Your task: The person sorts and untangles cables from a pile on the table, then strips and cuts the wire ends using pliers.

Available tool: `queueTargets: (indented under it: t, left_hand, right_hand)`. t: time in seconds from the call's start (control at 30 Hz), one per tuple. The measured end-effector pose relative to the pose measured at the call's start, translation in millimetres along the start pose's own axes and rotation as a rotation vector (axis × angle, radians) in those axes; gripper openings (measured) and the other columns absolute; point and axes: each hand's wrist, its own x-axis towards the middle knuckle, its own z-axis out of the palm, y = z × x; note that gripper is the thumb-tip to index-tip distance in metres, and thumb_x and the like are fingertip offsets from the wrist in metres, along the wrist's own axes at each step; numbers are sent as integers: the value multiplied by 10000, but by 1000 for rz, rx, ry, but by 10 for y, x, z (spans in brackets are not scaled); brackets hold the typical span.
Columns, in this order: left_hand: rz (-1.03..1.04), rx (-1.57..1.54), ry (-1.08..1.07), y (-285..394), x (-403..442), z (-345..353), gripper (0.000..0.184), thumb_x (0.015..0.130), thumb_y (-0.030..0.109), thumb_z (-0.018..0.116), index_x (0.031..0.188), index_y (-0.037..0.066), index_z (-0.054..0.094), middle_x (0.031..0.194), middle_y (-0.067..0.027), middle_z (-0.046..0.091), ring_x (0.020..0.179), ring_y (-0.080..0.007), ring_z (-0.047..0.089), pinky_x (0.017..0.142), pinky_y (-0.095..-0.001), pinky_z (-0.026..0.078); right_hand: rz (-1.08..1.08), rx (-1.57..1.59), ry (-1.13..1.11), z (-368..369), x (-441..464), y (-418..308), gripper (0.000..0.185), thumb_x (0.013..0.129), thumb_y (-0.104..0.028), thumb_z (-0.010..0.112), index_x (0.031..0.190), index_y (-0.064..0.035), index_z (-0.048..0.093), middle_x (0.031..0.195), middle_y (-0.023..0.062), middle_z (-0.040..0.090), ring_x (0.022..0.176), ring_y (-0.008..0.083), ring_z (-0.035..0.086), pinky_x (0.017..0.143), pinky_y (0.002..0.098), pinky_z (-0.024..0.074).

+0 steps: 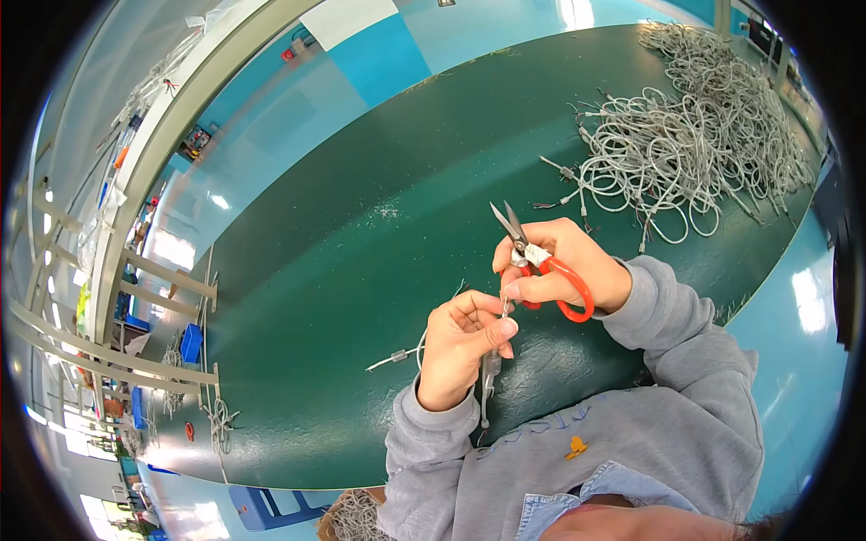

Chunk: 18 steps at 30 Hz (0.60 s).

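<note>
Red-handled scissors (575, 287) rest in my right hand (566, 261), their dark blades slightly apart and pointing up and away from me. The thumb and fingers of that hand also pinch near the end of a grey cable. My left hand (465, 338) is closed on the same cable (492, 365), just below my right fingertips. A grey sleeve-like piece on the cable hangs under my left fingers. Another cable end with a small grey block (397, 357) sticks out to the left of my left hand. The cable's tip between the fingers is too small to make out.
A large tangled pile of grey cables (695, 135) lies at the right far side of the green table (343, 270). Small white scraps (386, 212) dot the middle. At the left are a metal rack (171, 298), a cable bundle (219, 424) and blue bins (191, 343). A blue stool (262, 508) stands below.
</note>
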Motion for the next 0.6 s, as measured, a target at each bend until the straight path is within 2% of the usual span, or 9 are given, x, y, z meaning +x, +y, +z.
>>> queueTargets:
  t: [0.1, 0.23, 0.37, 0.5, 0.6]
  left_hand:
    - [-17, -50, 6, 8, 3, 18, 173, 758, 30, 681, 877, -21, 566, 667, -60, 593, 522, -127, 571, 509, -241, 495]
    - [-32, -44, 13, 19, -2, 23, 179, 766, 39, 674, 896, -34, 574, 674, -60, 590, 519, -122, 566, 497, -241, 495]
    - [-32, -34, 13, 16, 6, 16, 176, 774, 50, 670, 896, -41, 580, 679, -58, 589, 518, -122, 564, 498, -242, 495]
    - [-44, -23, 11, 10, 11, 11, 173, 775, 54, 671, 888, -42, 582, 685, -58, 590, 519, -124, 563, 497, -245, 492]
    - [-79, -48, -37, -21, 16, -39, 153, 791, 29, 653, 914, -44, 598, 861, -114, 639, 550, -110, 561, 518, -231, 475]
  right_hand:
    - [-7, -19, -27, -41, 19, -23, 207, 747, -28, 662, 925, 14, 566, 745, 62, 624, 692, 107, 600, 620, 226, 462]
    - [-101, -183, -60, -98, 43, -55, 214, 748, -31, 661, 935, 18, 569, 763, 75, 633, 745, 124, 622, 653, 237, 478]
    - [-136, -158, -119, -118, 34, -41, 228, 739, -33, 671, 939, 19, 576, 770, 77, 640, 766, 128, 629, 688, 252, 488]
    - [-178, -292, -148, -117, 43, -83, 223, 724, -22, 681, 920, 17, 584, 772, 74, 642, 745, 126, 627, 684, 252, 488]
    - [-219, -390, -159, -134, 52, -107, 216, 719, -19, 684, 910, 17, 588, 773, 72, 643, 725, 118, 623, 674, 245, 487]
